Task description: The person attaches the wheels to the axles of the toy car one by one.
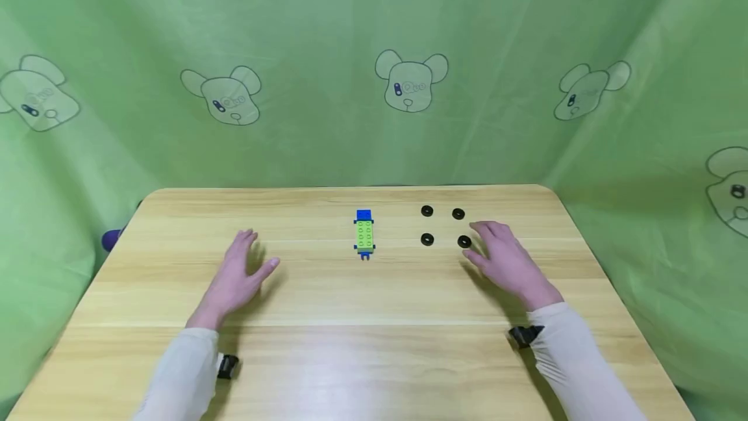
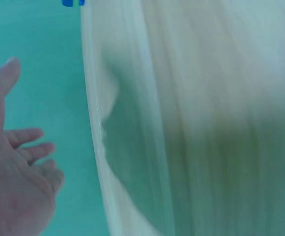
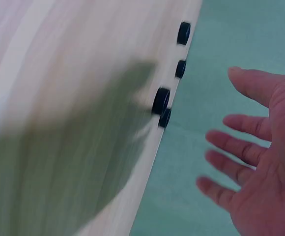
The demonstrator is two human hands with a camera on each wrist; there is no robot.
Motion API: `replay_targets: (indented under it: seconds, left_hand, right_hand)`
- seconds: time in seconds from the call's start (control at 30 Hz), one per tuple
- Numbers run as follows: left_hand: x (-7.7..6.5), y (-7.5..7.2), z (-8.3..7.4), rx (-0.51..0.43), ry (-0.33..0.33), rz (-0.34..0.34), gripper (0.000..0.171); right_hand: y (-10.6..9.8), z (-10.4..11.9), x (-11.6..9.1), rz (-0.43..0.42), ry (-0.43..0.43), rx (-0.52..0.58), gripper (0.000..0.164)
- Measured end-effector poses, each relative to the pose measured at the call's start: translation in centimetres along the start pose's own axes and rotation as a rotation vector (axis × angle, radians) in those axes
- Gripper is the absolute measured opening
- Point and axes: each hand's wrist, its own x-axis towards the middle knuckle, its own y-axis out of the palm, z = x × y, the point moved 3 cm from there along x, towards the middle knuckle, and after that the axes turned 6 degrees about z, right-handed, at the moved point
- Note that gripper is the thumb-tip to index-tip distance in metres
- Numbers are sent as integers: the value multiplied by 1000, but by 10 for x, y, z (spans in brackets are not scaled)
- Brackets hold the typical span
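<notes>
A small toy-brick car body (image 1: 364, 236), lime green with a blue block at its far end and short blue pegs at its sides, lies mid-table. To its right, several black rubber tires (image 1: 427, 239) lie flat, spaced apart. My right hand (image 1: 505, 262) hovers beside the nearest right tire (image 1: 464, 242), fingers spread and relaxed, holding nothing; in the right wrist view the tires (image 3: 161, 101) appear left of the fingers. My left hand (image 1: 236, 278) is held over the table left of the car body, thumb apart from the fingers, with nothing in its grasp.
The wooden table (image 1: 362, 356) ends at a far edge in front of a green curtain (image 1: 315, 141) printed with bear heads. A purple object (image 1: 110, 240) shows beyond the left table edge. Black straps sit at both wrists.
</notes>
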Motion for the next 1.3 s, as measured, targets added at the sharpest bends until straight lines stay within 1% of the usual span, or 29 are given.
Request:
replay_targets:
  seconds: [0.1, 0.2, 0.27, 0.37, 0.53, 0.7, 0.83, 1.0, 1.17, 1.3]
  left_hand:
    - [7, 7, -8, -137, 18, 19, 91]
    - [15, 14, -17, -247, 35, 35, 93]
    - [21, 18, -24, -294, 49, 43, 95]
    - [31, 24, -34, -327, 66, 59, 96]
    - [46, 36, -46, -330, 91, 91, 99]
    - [59, 48, -57, -324, 119, 125, 99]
    - [69, 57, -64, -296, 135, 134, 99]
    - [81, 69, -70, -237, 130, 125, 99]
    - [93, 80, -78, -213, 120, 151, 105]
    - [102, 85, -87, -195, 138, 167, 111]
  right_hand:
    - [5, 8, 8, 17, -17, 68, 60]
    - [9, 15, 16, 43, -20, 106, 58]
    - [13, 18, 22, 58, -19, 125, 57]
    - [17, 22, 29, 75, -17, 152, 56]
    - [23, 28, 39, 93, -5, 190, 57]
    - [26, 32, 48, 96, -9, 191, 57]
    - [29, 34, 54, 99, -17, 188, 57]
    - [33, 36, 59, 106, -21, 193, 56]
    - [38, 36, 63, 114, -25, 185, 57]
    - [42, 37, 66, 120, -16, 187, 55]
